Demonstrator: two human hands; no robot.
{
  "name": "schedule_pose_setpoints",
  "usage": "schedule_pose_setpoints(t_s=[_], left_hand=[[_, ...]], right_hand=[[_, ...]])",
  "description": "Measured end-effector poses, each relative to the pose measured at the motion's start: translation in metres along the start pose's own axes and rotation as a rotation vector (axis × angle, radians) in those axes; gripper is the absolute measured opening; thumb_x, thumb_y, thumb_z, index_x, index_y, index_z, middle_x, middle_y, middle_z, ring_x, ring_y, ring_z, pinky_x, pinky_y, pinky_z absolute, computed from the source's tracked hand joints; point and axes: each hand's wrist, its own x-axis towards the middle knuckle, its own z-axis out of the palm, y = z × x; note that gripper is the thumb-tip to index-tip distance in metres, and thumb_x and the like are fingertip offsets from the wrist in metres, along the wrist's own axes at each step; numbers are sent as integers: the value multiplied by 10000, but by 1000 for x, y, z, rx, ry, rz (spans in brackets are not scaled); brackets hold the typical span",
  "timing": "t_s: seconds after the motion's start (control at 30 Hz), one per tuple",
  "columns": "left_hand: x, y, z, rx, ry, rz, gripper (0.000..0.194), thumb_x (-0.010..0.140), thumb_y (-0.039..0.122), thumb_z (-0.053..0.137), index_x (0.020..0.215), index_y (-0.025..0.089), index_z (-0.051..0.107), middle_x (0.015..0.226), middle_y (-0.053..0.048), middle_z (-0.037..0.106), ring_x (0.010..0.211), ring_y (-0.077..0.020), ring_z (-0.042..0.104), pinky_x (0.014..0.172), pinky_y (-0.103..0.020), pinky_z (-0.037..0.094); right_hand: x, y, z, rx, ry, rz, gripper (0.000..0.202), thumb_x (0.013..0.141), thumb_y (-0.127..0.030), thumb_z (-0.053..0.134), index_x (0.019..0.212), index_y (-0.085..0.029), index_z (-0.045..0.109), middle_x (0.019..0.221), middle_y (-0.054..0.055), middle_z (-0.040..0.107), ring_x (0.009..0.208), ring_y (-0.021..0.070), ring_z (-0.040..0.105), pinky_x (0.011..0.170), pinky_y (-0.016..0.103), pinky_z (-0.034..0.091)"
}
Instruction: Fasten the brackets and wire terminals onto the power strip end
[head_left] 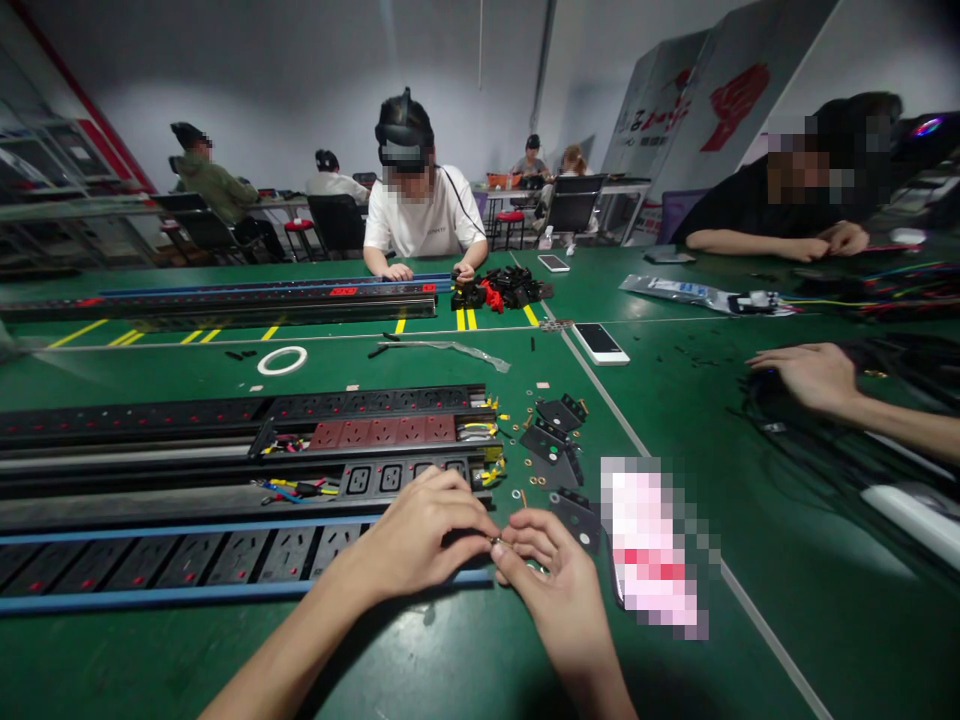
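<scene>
My left hand (431,530) reaches over the ends of the socket strips, its thumb and fingers pinched together. Against its fingertips, my right hand (547,565) is closed too, with the fingers curled. Between the two sets of fingertips is a small metallic piece (496,541), too small to identify; both hands grip it. Under and left of my left hand lies a blue-edged socket strip (195,558). Black strips with sockets (390,478) and loose yellow-ended wires (493,466) lie behind it. Black flat brackets (577,520) and small rings (528,461) are just beyond my right hand.
A pixelated flat object (652,550) lies right of my right hand. White phones (600,343), a tape ring (281,361) and black and red parts (506,290) are farther back. Across the table sits a person (424,215); another person's hand (814,375) rests by cables at right.
</scene>
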Motion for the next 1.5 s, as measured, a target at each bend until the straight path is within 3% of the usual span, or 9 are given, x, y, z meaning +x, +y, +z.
schedule_pose_setpoints(t_s=[0.23, 0.53, 0.6, 0.77, 0.87, 1.2, 1.33, 1.4, 1.5], left_hand=[[0, -1, -1, 34, -18, 14, 228, 962, 323, 574, 1141, 244, 691, 959, -37, 711, 912, -182, 531, 814, -322, 374], [4, 5, -5, 98, -74, 34, 167, 970, 288, 555, 1016, 230, 704, 941, -26, 713, 921, -184, 543, 818, -322, 350], [4, 6, -5, 98, -77, 23, 163, 966, 271, 552, 1029, 230, 698, 949, -27, 711, 930, -189, 540, 823, -326, 351], [3, 6, -4, 89, -72, -1, 161, 955, 271, 551, 1022, 231, 691, 936, -24, 704, 937, -196, 532, 846, -339, 351], [3, 6, -3, 80, -61, 4, 166, 955, 268, 545, 1026, 232, 690, 929, -22, 706, 934, -194, 533, 846, -342, 354], [2, 5, -1, 61, -48, -12, 162, 946, 272, 554, 1017, 231, 694, 935, -18, 711, 938, -197, 536, 856, -351, 353], [2, 5, -1, 59, -45, -6, 164, 947, 274, 553, 1014, 234, 698, 928, -23, 713, 932, -196, 538, 851, -348, 357], [3, 5, -1, 57, -45, -4, 162, 945, 269, 556, 1013, 233, 699, 929, -24, 715, 929, -195, 539, 847, -345, 360], [3, 5, -2, 55, -45, 3, 164, 945, 267, 555, 1017, 233, 698, 941, -24, 718, 928, -194, 544, 845, -343, 364]], right_hand=[[6, -21, -2, 46, -124, 23, 445, 679, -347, 801, 817, -243, 391, 767, -8, 698, 706, 156, 674, 663, 273, 552], [15, -48, -13, -230, -331, 45, 265, 688, -252, 696, 824, -227, 470, 826, 6, 689, 717, 158, 672, 605, 240, 510], [15, -54, -23, -364, -296, 11, 211, 693, -277, 667, 846, -220, 534, 835, 25, 685, 727, 174, 671, 585, 242, 512], [20, -66, -70, -847, 10, -153, 225, 759, -388, 575, 890, -242, 686, 828, 61, 735, 657, 206, 679, 574, 280, 479], [22, -67, -85, -1092, 2, -198, 213, 750, -358, 572, 862, -287, 739, 779, 43, 754, 612, 220, 671, 541, 289, 429], [19, -55, -58, -1416, -204, -123, 178, 677, -128, 627, 754, -279, 681, 699, -2, 723, 620, 220, 678, 490, 270, 303], [17, -51, -62, -1397, -179, -137, 129, 666, -169, 659, 746, -269, 674, 637, 2, 697, 560, 208, 651, 471, 273, 301], [17, -54, -64, -1376, -141, -155, 58, 736, -234, 627, 758, -267, 669, 641, 2, 690, 547, 197, 637, 469, 273, 317], [24, -62, -69, -1370, 19, -293, 186, 865, -292, 507, 897, -255, 687, 825, 43, 728, 686, 220, 667, 551, 294, 403]])
